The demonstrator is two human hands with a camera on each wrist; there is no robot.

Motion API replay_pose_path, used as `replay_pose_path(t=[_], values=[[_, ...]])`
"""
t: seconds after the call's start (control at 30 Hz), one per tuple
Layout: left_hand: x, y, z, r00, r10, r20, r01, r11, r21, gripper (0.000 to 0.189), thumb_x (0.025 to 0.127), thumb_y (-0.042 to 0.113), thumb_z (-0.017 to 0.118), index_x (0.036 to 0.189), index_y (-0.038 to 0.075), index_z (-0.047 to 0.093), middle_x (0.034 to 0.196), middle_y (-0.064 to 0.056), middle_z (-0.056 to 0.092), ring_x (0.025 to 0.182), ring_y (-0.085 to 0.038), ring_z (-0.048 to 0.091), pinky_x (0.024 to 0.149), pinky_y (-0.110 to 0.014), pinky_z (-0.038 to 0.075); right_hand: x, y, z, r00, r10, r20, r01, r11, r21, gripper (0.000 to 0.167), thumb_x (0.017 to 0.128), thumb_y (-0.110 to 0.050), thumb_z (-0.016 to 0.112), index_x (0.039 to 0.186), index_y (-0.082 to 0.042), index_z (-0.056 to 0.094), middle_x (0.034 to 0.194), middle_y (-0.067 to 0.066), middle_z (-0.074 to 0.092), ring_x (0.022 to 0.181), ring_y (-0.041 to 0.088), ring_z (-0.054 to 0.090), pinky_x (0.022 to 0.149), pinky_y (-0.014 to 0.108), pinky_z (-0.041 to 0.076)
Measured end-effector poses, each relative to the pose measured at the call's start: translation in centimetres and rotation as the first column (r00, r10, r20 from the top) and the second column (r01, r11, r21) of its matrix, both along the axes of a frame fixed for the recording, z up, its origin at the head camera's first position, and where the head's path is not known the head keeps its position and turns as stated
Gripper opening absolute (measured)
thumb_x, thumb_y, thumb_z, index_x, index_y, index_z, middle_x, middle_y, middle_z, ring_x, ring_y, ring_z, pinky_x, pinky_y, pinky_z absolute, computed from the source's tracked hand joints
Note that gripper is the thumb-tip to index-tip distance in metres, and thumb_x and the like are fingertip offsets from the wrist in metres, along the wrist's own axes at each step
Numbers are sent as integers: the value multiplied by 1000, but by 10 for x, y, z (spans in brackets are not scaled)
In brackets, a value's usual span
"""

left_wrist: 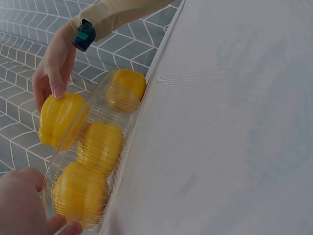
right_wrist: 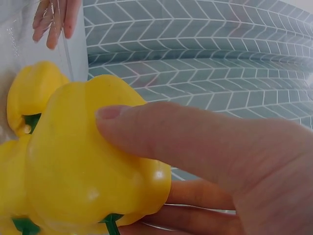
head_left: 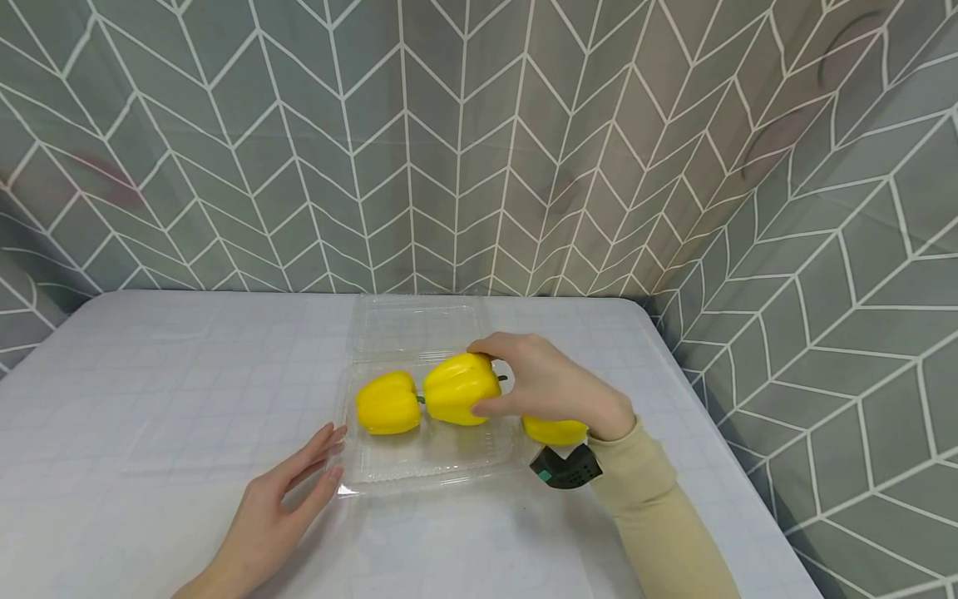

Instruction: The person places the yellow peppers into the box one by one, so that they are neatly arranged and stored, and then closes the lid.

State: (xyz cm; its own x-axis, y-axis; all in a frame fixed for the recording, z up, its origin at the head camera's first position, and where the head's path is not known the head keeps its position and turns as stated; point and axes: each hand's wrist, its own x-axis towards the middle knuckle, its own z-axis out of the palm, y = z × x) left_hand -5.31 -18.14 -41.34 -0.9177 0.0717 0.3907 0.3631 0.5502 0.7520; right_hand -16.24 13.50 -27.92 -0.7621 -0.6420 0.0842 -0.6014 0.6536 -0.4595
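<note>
At the left, the left hand [head_left: 277, 507] is resting its nearly straight fingers against the near left edge of the clear container [head_left: 407, 464], thumb standing apart from them. Inside, the left yellow pepper [head_left: 389, 403] is lying on its side, its stem pointing right. Next to it, a second yellow pepper [left_wrist: 101, 147] is sitting in the container, showing through the wall in the left wrist view. Above that, the right hand [head_left: 542, 378] is gripping a raised yellow pepper [head_left: 456, 388] between thumb and fingers. Farther right, another yellow pepper [head_left: 554, 431] is lying just beside the container, partly hidden under the right wrist.
</note>
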Motion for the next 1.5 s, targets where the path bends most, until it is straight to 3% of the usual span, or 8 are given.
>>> replay_pose_path(t=[0.53, 0.83, 1.5], values=[[0, 0, -2, 1000, -1, -9, 1, 1000, 2, 55, 95, 11, 69, 147, 6, 49, 132, -5, 67, 113, 3, 62, 98, -3, 43, 5, -8, -1, 1000, 26, 12, -27, 999, 31, 64, 80, -30, 85, 134, -8, 59, 126, 0, 66, 114, 16, 60, 104, 34, 51], [0, -1, -1, 1000, 6, 10, -6, 1000, -4, 55, 96, 14, 68, 147, 6, 48, 133, -1, 66, 113, 4, 61, 98, -2, 42, 11, -15, -1, 998, 42, 41, -43, 998, 36, 62, 81, -31, 84, 133, -9, 60, 125, -2, 65, 105, 12, 59, 98, 30, 52], [0, -1, -1, 1000, 9, 8, -9, 1000, -18, 56, 96, 14, 69, 148, 7, 48, 133, 1, 66, 113, 4, 61, 98, -1, 42, 21, -42, -20, 987, 161, 5, -161, 984, 70, 62, 79, -37, 84, 130, -8, 63, 115, -3, 67, 97, 9, 57, 88, 20, 51]])
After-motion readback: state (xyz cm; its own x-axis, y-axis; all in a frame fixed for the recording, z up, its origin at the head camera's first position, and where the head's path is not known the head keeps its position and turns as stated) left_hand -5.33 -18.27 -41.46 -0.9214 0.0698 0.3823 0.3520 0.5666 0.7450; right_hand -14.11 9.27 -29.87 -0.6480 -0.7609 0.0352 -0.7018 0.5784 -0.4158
